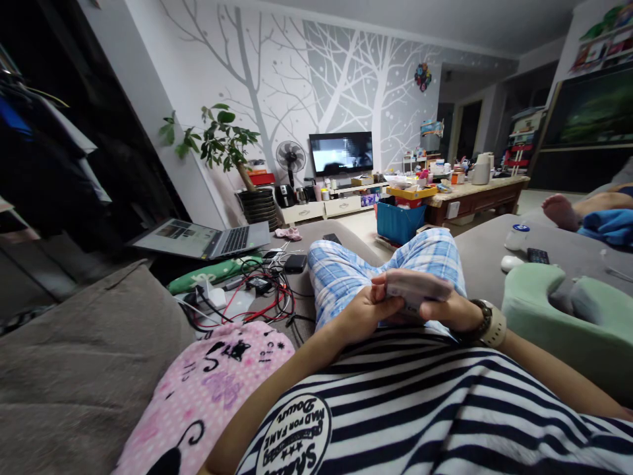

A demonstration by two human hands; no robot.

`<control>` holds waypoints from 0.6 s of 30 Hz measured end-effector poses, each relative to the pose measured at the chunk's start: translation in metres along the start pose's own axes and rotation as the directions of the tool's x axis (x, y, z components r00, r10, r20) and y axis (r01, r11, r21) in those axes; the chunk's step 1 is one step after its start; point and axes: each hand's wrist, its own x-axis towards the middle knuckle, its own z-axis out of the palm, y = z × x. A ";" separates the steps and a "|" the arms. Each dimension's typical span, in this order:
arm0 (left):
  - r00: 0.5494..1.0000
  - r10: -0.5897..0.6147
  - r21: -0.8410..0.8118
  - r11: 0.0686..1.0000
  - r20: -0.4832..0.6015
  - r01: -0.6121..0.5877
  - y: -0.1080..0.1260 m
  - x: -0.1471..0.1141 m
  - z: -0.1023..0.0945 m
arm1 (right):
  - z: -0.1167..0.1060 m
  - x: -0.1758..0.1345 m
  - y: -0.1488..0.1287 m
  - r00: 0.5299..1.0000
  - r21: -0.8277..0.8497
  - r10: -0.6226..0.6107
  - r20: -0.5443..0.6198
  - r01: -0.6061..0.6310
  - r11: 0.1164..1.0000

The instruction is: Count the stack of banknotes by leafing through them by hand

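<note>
A smartphone (418, 287) is held sideways above my lap, tilted towards me; what its screen shows is too blurred to read. My left hand (364, 311) grips its left end, with the thumb along the near edge. Around the other end are the fingers of my right hand (455, 310), its thumb lying over the front. A watch (487, 323) with a pale strap is on my right wrist. Under both hands are my crossed legs in blue checked trousers (341, 274).
To the left are an open laptop (202, 239), tangled cables (277, 290) and a pink patterned cushion (212, 389). A green neck pillow (531, 297), a white mouse (512, 263) and a remote (538, 255) lie on the right. Another person's bare foot (561, 211) rests beyond them.
</note>
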 end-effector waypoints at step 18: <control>0.987 -0.111 -0.261 0.962 -0.115 0.078 0.003 -0.001 0.006 | 0.011 0.004 0.016 0.944 0.280 0.170 -0.284 -0.089 0.956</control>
